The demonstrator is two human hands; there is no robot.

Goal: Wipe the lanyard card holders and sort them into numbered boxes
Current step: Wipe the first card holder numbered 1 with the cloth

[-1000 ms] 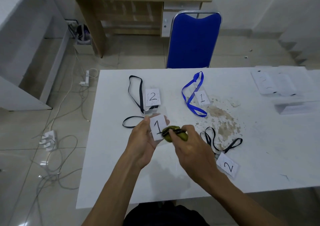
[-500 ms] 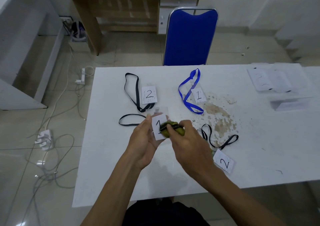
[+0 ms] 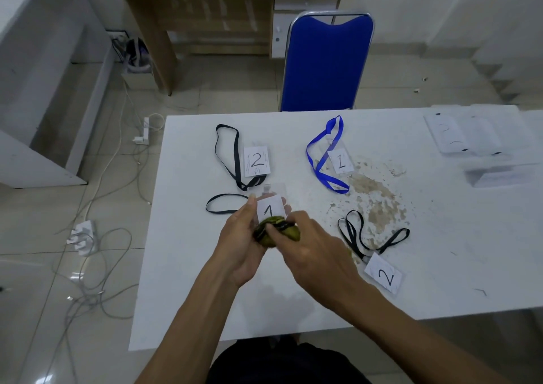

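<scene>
The card holder marked 1 [image 3: 270,207] is held up above the near middle of the desk [image 3: 188,266], its black strap [image 3: 226,204] trailing to the left on the surface. The left hand [image 3: 241,242] grips it, thumb at its left edge, while the right hand [image 3: 311,245] has its fingers curled round a green cloth [image 3: 279,232] pressed on the holder's lower face. To wipe well, keep the holder flat and firmly backed, and stroke across the whole face, then turn it. Three other holders lie around: a 2 [image 3: 256,161], a 1 on a blue strap [image 3: 340,161], and a 2 [image 3: 385,276] near the right. Clear boxes [image 3: 464,130] sit far right.
</scene>
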